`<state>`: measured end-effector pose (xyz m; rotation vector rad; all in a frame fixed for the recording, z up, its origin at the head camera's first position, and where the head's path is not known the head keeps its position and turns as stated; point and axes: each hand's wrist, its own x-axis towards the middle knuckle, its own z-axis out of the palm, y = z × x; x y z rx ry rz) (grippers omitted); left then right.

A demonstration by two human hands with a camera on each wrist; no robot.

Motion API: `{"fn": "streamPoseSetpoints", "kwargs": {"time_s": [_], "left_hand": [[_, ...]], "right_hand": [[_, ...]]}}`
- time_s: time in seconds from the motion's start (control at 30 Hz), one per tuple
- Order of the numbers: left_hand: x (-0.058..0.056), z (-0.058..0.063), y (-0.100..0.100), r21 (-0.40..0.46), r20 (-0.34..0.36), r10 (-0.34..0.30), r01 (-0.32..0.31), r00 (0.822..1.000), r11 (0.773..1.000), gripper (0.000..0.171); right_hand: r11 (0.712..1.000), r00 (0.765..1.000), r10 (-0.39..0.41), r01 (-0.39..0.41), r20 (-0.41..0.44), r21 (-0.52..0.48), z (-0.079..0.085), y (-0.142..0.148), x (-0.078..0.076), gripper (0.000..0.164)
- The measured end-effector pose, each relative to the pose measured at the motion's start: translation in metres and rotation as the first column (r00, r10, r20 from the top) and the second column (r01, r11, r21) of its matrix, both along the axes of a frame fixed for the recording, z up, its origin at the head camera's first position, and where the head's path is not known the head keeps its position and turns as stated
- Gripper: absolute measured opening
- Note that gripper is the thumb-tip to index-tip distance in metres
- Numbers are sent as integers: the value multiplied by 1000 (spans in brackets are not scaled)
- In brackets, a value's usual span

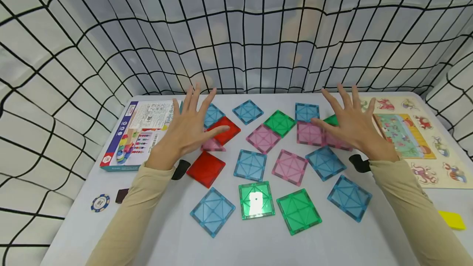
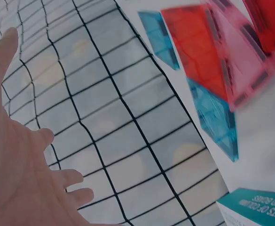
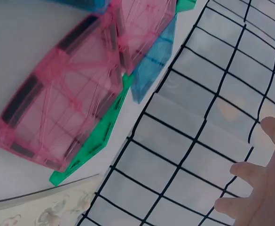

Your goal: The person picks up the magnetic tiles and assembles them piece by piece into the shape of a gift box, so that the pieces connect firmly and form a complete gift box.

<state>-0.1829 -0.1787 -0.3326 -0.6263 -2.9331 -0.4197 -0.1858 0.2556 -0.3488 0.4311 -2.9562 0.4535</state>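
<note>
Hovering, the left hand (image 1: 184, 128) is near red tiles (image 1: 205, 169), the right hand (image 1: 355, 127) near pink tiles (image 1: 308, 135), fingers spread wide and each grip empty; blue tiles (image 1: 250, 165) and green tiles (image 1: 279, 123) lie between on the white tabletop (image 1: 236, 243).

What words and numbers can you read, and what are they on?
"SETS OF": upside down on the teal side of the box.
"BOXES": also upside down on that side; nearby letters are too blurred.
The printing on top of it is too small to read.
The round chip: its marking is too small to read.
</note>
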Motion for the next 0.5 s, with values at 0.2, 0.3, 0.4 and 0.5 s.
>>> {"fn": "streamPoseSetpoints", "kwargs": {"time_s": [0.2, 0.3, 0.4, 0.5], "left_hand": [[24, 5, 10, 75, 50, -129, 125, 990, 989, 97], [40, 0, 19, 103, 84, -223, 214, 971, 971, 96], [56, -10, 32, 117, 129, -321, 307, 938, 945, 94], [72, -21, 43, 88, 208, -378, 368, 902, 926, 95]], "right_hand": [[998, 998, 66, -66, 7, 15, 4, -8, 11, 87], [994, 994, 108, -108, -4, 25, 5, -12, 19, 85], [989, 989, 145, -145, -12, 28, 4, -16, 26, 84], [981, 981, 191, -190, -25, 26, 1, -22, 32, 83]]}}
